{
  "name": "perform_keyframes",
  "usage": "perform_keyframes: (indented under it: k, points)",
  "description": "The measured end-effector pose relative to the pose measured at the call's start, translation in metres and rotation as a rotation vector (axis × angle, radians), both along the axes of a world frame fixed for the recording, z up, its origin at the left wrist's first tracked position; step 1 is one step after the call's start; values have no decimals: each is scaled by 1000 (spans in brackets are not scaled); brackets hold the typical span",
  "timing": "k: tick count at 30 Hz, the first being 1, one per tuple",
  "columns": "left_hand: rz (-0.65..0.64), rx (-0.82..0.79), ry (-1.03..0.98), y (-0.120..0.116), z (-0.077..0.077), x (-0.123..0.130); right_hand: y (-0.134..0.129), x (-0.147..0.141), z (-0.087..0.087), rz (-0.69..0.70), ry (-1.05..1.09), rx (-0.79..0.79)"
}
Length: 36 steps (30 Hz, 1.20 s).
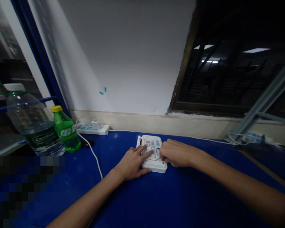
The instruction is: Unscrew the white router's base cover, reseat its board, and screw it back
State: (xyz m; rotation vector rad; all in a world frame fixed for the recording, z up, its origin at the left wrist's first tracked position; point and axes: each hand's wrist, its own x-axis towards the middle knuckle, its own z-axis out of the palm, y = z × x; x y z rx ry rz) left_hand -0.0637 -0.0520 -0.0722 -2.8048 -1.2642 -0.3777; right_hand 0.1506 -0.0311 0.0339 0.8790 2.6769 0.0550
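Observation:
A white, flat device with rounded corners and small holes along its near edge [154, 166] lies on the blue table. My left hand [133, 161] rests on its left side, fingers spread across the top and thumb at the near left corner. At the device's right edge is my right hand [174, 153], its fingers curled together against the surface; whatever they may hold is hidden. A small blue spot shows just left of the right fingers.
On the left stand a large clear bottle [41, 136] and a green bottle with a yellow cap [66, 131]. A white power strip [92, 129] with a plugged-in adapter [95, 123] lies by the wall. White cables run along the table [118, 202]. Another strip [254, 138] is at the right.

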Motion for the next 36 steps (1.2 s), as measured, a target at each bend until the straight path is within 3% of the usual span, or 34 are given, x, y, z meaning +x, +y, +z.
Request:
perform_keyframes:
  k: [4,10,16,21,23,30,33,36]
  points:
    - [0,5,7,0,1,0,-4,-7,2,-102,-41,-21]
    - [-10,-8,-2,-1,1,-1,-11,-24,10,-457,-60,-231]
    - [-8,-26,-10,0,0,-2,-9,-27,9,-393,-55,-196]
    - [-13,-38,-9,1,1,-2,-3,-23,4,-224,-72,-65]
    - [-23,-47,-18,1,2,-3,3,-17,2,-194,-44,-119]
    - [-146,-247,-91,13,13,-23,14,29,6,-256,359,-548]
    - [-259,-330,-98,21,23,-43,10,50,1,-316,602,-593]
    - [-162,-280,-91,27,32,-55,11,71,-19,-406,810,-566]
